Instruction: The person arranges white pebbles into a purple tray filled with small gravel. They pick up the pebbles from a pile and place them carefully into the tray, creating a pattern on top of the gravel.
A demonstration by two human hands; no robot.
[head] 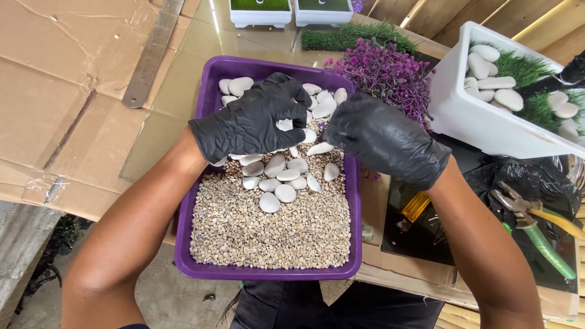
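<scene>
surface: glass table (183, 67) on cardboard (49, 91) | hands: left (253, 122) cupping white pebbles (277, 176), right (384, 143) pinching one

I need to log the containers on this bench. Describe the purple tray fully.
The purple tray is a rectangular, plastic-looking bin with rounded corners and a raised rim, lying flat partly on a glass sheet. Small tan gravel covers its floor, with smooth white pebbles heaped toward the far end. The gloved left hand and right hand work over the pebbles.

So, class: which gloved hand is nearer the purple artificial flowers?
Right. The right hand sits just below and beside the purple flowers; the left hand is farther off, over the white stones.
</scene>
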